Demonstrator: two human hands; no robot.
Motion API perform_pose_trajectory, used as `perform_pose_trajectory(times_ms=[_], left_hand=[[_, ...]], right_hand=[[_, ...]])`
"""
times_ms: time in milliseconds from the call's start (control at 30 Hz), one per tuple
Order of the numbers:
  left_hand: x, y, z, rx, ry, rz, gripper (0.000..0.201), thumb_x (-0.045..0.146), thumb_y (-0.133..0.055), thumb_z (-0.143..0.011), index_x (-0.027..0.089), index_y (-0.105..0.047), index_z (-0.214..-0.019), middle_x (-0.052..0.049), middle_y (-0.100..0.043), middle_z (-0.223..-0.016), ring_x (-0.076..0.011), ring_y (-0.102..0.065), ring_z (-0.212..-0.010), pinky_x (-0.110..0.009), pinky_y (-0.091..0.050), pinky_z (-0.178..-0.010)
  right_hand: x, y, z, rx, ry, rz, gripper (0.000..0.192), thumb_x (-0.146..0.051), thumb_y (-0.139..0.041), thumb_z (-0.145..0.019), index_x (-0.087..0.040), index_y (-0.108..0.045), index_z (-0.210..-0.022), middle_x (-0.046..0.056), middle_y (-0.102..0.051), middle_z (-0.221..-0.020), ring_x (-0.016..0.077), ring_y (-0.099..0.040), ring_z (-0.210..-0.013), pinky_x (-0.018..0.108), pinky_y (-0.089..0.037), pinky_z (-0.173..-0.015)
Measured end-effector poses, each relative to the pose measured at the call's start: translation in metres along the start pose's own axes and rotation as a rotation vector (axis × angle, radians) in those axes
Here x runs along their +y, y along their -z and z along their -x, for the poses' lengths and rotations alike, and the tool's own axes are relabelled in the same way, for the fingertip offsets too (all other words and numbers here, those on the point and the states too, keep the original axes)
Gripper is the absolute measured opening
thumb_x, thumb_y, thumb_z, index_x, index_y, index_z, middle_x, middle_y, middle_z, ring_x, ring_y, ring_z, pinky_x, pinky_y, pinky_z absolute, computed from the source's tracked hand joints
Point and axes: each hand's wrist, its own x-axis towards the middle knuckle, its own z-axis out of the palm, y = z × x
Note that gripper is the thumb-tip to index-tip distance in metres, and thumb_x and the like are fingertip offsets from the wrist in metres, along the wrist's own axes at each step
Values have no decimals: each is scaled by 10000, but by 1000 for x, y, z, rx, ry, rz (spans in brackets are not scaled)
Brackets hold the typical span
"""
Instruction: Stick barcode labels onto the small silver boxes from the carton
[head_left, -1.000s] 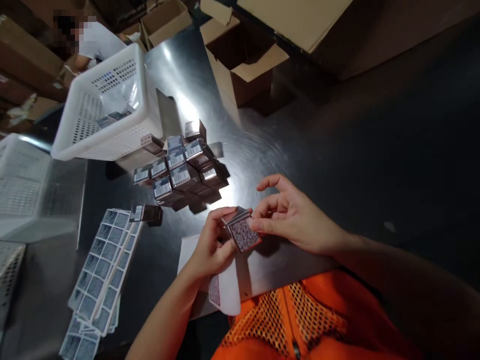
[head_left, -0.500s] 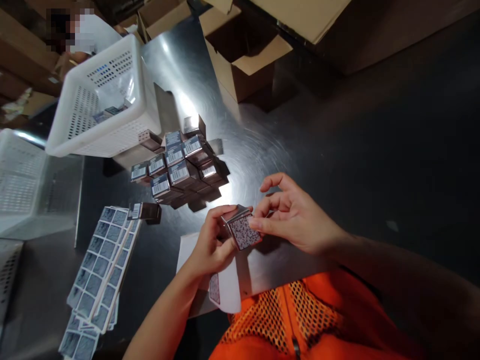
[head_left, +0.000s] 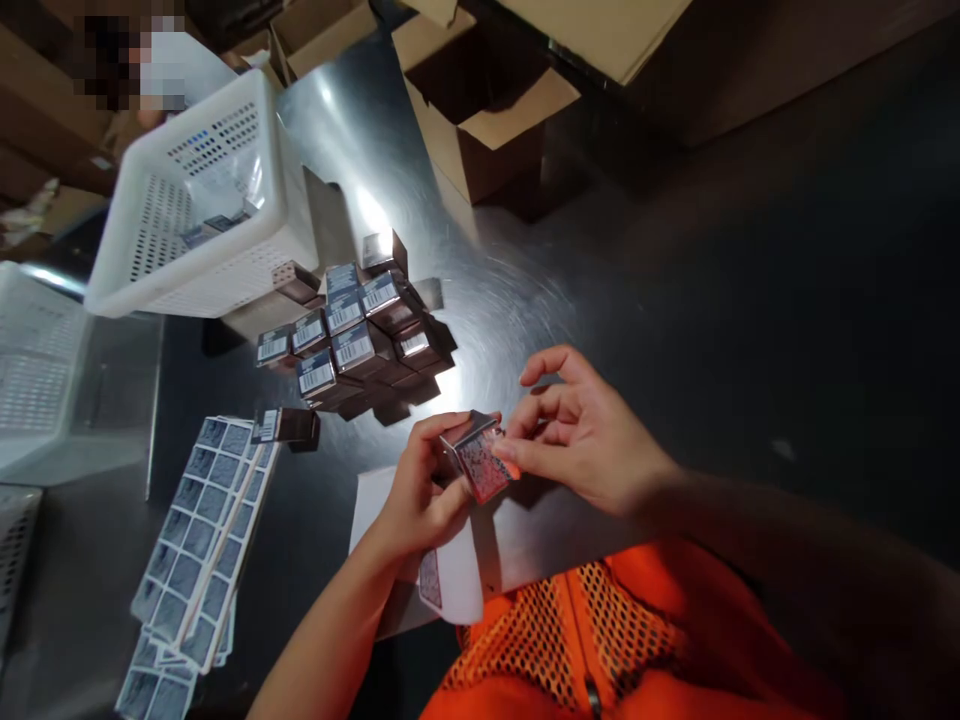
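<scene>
Fingers of left hand (head_left: 420,490) gripping small box (head_left: 478,460), right hand (head_left: 581,435) pinching its edge

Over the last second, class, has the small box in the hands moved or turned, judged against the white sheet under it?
Yes. The small box stays above the white sheet but has tilted, so its speckled face looks narrower. Left hand and right hand still grip it.

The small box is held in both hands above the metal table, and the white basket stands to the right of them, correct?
Not quite. The head view shows the white basket to the left, not right. Both the left hand and right hand hold the small box above the metal table.
</scene>
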Motion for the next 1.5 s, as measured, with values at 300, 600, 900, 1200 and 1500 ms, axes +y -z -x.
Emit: perform_pose_trajectory(times_ms=[300, 600, 900, 1200, 1500], left_hand=[[5, -5, 0, 112, 77, 116, 523, 249, -797, -821, 333, -531, -1263, -50, -722, -1206, -185, -732, -1041, -250, -607, -790], [13, 0, -5, 123, 108, -390, 655, 356, -802, -789, 302, -527, -1382, -112, -659, -1369, -61, -567, -588, -195, -442, -497], [27, 16, -19, 712, 128, -562, 241, 431, -598, -915, 214, -699, -937, 10, -676, -757, -129, -604, -661, -253, -452, -630], [40, 23, -17, 775, 146, -481, 328, 494, -513, -948, 219, -679, -880, 4, -669, -747, -153, -598, -699, -281, -450, -679], [47, 56, -13, 280, 341, 6, 403, 367, -840, -669, 196, -790, -1031, -55, -760, -830, -178, -674, -754, -285, -520, -688]], right_hand=[[1, 14, -14, 154, 180, 209, 523, -403, -842, -716, -256, -481, -1065, -82, -528, -727, 106, -558, -625, 243, -466, -584], [10, 9, -23, -382, -97, 2, 710, -325, -856, -686, -228, -542, -1316, 49, -709, -1073, 191, -702, -941, 355, -583, -860], [4, 44, -51, 443, 518, 1097, 579, -307, -845, -698, -224, -604, -1218, 141, -626, -1271, 412, -516, -1280, 647, -401, -1072], [47, -66, 4, -229, 601, 874, 526, -366, -785, -802, -213, -470, -1195, 95, -594, -1106, 234, -628, -946, 418, -575, -819], [15, -31, -24, -166, -67, 312, 464, -302, -811, -725, -211, -519, -1074, -39, -615, -829, 99, -619, -609, 212, -472, -515]])
